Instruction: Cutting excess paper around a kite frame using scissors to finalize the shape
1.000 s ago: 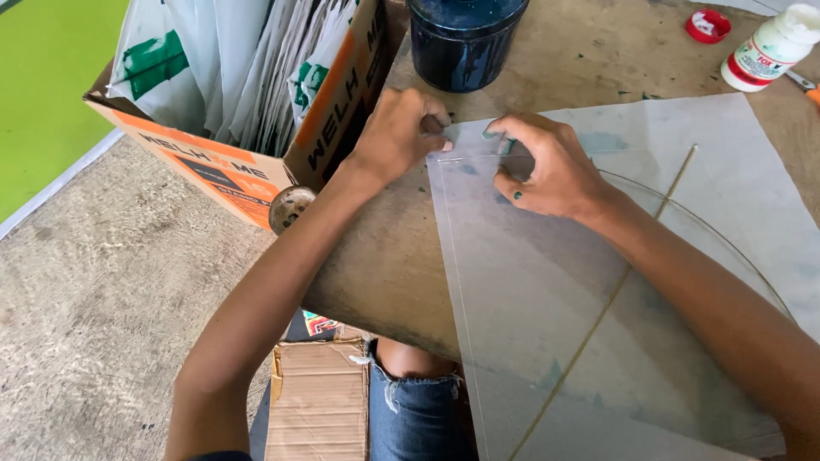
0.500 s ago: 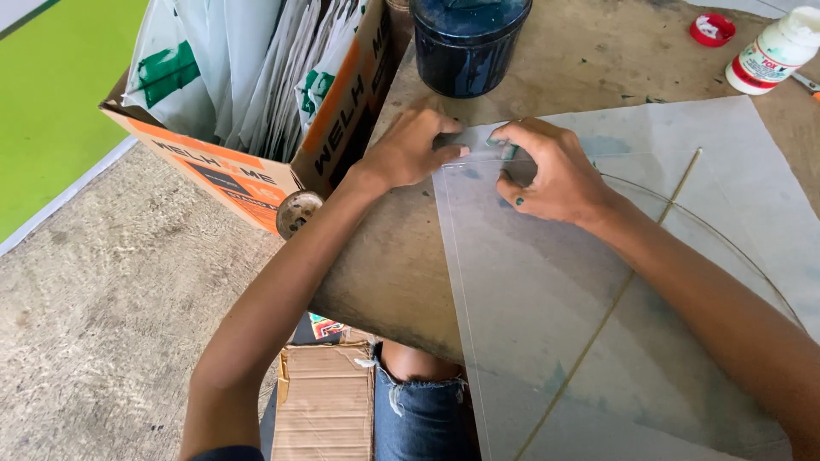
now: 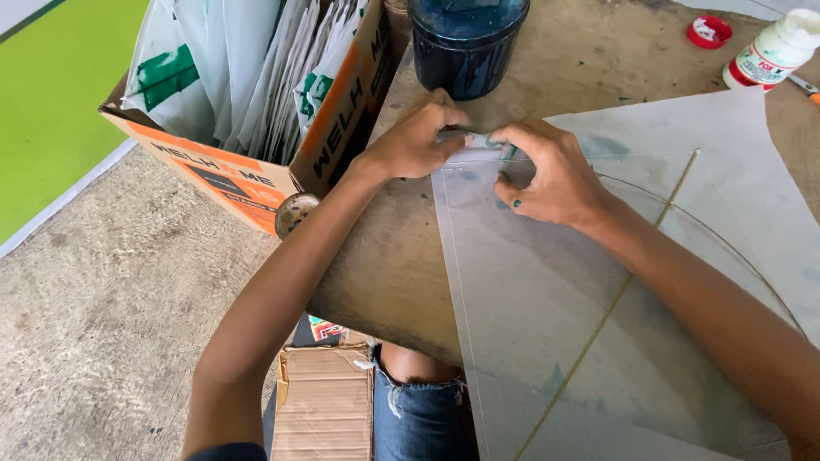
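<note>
While an orange box (image 3: pixel 256 162) of white-green bags stands left and a white bottle (image 3: pixel 773 53) with a red label far right, my left hand (image 3: pixel 414 141) and right hand (image 3: pixel 551 175) pinch the sheet's (image 3: pixel 547 290) near corner on the table (image 3: pixel 384 265).

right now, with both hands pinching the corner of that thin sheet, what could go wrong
The thin translucent sheet looks flimsy; the left hand and right hand pinching its corner could crease or tear it. The dark blue pot stands just past the hands, so a forward slip might knock it. The thin sticks on the sheet may shift if the corner is tugged.
</note>
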